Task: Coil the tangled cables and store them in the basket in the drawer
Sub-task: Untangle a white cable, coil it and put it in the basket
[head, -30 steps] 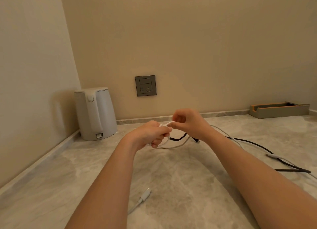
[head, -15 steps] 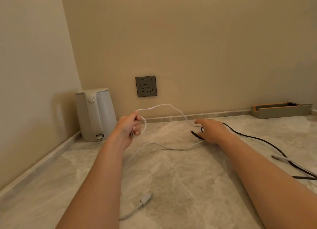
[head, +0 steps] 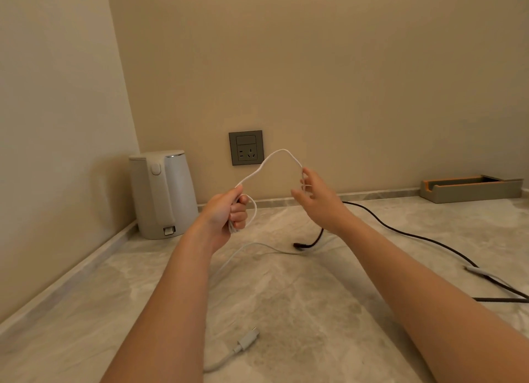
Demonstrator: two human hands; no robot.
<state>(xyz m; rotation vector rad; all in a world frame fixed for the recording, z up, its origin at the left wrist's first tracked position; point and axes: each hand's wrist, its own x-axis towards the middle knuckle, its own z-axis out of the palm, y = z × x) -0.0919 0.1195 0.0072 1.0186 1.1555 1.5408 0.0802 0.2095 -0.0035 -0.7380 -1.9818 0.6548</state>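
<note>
My left hand [head: 226,213] grips a small coil of the white cable [head: 279,153] above the marble counter [head: 300,311]. From that fist the white cable arches up and over to my right hand [head: 313,199], where it lies across the spread, nearly straight fingers. More white cable trails down to the counter and ends in a white plug [head: 247,339] near the front. A black cable [head: 400,230] lies on the counter under my right forearm, its loose end [head: 299,245] pointing left. No drawer or basket is in view.
A white electric kettle [head: 161,193] stands in the back left corner. A grey wall socket [head: 245,147] sits above the counter. A grey and wood tray [head: 469,186] rests at the back right. Another pale connector [head: 481,271] lies by the black cable at right.
My right hand left the black cable's end on the counter and rose, lifting the white cable into a higher arch. My left hand stays closed round the coil.
</note>
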